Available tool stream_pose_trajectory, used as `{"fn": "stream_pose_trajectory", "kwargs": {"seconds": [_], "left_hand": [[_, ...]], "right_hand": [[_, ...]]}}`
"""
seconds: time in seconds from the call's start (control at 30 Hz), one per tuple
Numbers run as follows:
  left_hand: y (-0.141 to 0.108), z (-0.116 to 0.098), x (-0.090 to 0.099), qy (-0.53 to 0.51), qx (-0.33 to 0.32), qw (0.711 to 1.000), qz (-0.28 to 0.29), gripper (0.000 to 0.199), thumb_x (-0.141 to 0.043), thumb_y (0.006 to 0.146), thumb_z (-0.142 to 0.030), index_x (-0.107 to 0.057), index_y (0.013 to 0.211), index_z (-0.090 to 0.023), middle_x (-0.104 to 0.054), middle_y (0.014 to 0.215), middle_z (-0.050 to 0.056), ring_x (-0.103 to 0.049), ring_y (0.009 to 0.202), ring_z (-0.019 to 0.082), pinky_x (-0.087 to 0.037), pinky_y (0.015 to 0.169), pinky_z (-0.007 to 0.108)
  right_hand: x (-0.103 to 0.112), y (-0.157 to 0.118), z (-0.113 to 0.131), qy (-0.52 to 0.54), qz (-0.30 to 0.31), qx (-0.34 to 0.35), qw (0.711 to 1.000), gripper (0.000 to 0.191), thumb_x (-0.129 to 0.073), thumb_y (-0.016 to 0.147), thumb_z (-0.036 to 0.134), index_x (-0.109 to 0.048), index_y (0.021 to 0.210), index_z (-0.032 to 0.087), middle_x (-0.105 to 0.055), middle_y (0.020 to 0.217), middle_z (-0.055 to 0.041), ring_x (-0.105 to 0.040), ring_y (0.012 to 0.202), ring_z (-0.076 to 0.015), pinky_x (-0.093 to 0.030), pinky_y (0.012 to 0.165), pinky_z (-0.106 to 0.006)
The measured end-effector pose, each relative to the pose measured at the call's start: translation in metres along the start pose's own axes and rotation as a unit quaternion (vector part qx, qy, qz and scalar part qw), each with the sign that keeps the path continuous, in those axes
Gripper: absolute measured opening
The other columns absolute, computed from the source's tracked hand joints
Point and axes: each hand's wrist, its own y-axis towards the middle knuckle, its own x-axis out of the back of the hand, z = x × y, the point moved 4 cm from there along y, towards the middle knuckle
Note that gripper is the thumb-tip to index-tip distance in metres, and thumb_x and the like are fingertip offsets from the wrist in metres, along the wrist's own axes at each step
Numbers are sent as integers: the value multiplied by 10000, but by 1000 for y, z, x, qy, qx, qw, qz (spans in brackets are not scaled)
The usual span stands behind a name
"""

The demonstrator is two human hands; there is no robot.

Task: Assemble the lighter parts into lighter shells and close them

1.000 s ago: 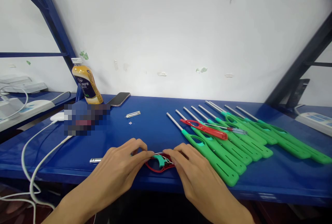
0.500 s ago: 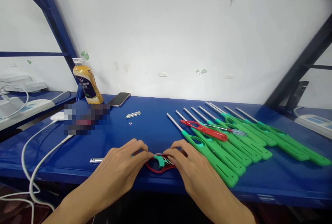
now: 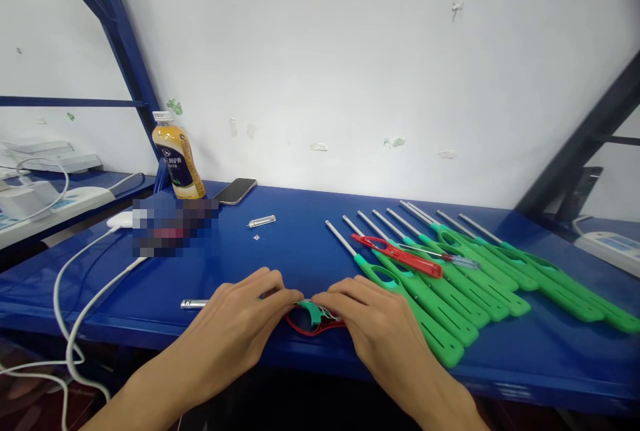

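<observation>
At the table's front edge, a red utility lighter body (image 3: 313, 332) lies opened up, its teal trigger (image 3: 315, 314) and thin pale wires exposed. My left hand (image 3: 245, 314) pinches its left part. My right hand (image 3: 383, 321) is closed on its right part, fingertips at the wires just above the trigger. The two hands' fingertips nearly meet. A metal tube (image 3: 194, 304) sticks out left from under my left hand; the hand hides how it joins the lighter. Both palms are turned down, and the fingers cover much of the lighter.
Several green utility lighters (image 3: 430, 314) lie in a row at right. Across them rest a red shell half (image 3: 400, 256) and a clear-handled screwdriver (image 3: 463, 261). A small clear part (image 3: 262, 221), a phone (image 3: 237, 191), a drink bottle (image 3: 179, 161) and white cables (image 3: 67, 314) are farther left.
My right fingertips have moved left along the lighter, closer to my left fingers and the trigger. My left hand keeps its pinch. The whole view has shifted slightly.
</observation>
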Motion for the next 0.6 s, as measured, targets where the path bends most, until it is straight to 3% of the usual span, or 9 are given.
{"fn": "stream_pose_trajectory", "kwargs": {"seconds": [0.17,0.4,0.6], "left_hand": [[1,0,0,1,-11,1000,6,365,-481,1064,-55,-596,1297,-311,-605,1007,4,-587,863,188,-358,627,304],[-1,0,0,1,-13,1000,8,357,-448,1079,-69,-606,1292,-308,-618,1041,14,-588,881,188,-362,619,304],[2,-10,4,-9,1,1000,9,276,-431,1124,-197,-633,1275,-309,-630,1097,33,-625,930,187,-396,618,288]], "right_hand": [[-1,0,-3,-9,53,-32,998,399,-498,1042,18,-745,1208,284,-778,1068,5,-710,911,-180,-505,762,-306],[-3,0,-4,-47,42,-17,998,409,-520,1021,6,-758,1213,277,-781,1063,-8,-705,881,-199,-500,717,-324],[-4,-1,-4,-61,49,-19,997,403,-534,1016,15,-758,1218,282,-776,1110,-20,-723,902,-203,-532,739,-314]]}}
